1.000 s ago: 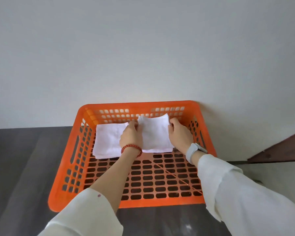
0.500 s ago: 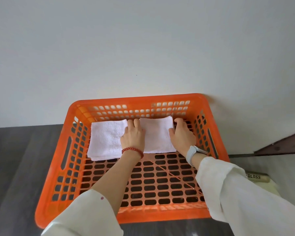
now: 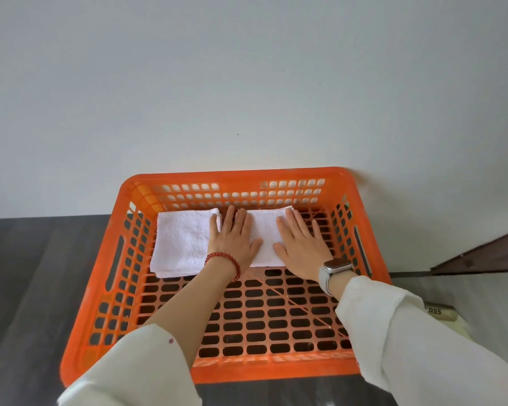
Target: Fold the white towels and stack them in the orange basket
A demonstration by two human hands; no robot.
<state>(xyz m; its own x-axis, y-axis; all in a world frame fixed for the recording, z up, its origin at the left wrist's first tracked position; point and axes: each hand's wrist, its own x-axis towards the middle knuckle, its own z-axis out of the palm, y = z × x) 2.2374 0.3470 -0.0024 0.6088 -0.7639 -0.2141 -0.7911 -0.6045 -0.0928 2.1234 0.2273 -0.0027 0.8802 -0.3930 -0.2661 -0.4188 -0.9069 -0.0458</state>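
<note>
Both flat, fingers straight: left hand (image 3: 233, 240) and right hand (image 3: 299, 247) pressing right towel (image 3: 264, 230), long axis toward 12 o'clock, beside left towel (image 3: 182, 244), seemingly touching, at orange basket's (image 3: 235, 174) far end.

Orange basket (image 3: 100, 288), slotted grid | white terry towels (image 3: 182, 241) | red bead bracelet (image 3: 224, 260) | white-strapped watch (image 3: 330, 272), brown face | cream sleeves (image 3: 423, 347) | dark grey wood-grain floor (image 3: 27, 288) | pale grey wall (image 3: 247, 83)
</note>
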